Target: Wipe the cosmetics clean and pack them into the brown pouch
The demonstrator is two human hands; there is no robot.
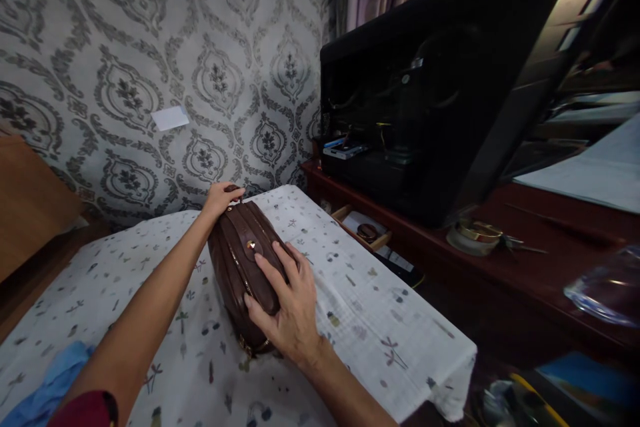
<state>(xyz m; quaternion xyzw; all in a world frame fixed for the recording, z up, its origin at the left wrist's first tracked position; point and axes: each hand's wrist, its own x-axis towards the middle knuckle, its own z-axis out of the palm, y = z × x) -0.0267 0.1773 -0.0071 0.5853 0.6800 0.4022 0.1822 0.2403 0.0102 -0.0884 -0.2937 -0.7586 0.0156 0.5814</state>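
A dark brown leather handbag [237,250] with zips and a gold-coloured clasp lies on a white printed cloth [370,307]. At the bag's far end, my left hand [219,200] has its fingers closed round the short handle. My right hand [293,303] rests on the near part of the bag, fingers spread over its top and the thumb to the left, close to a zip. The bag's underside is hidden.
To the right, a large black television [420,93] stands on a dark red desk [540,240]. An open drawer [340,213] sits below the desktop. A roll of tape [477,233] lies on the desk beside keys. A cardboard box [30,200] is at the left, and blue cloth [50,380] lies at the lower left.
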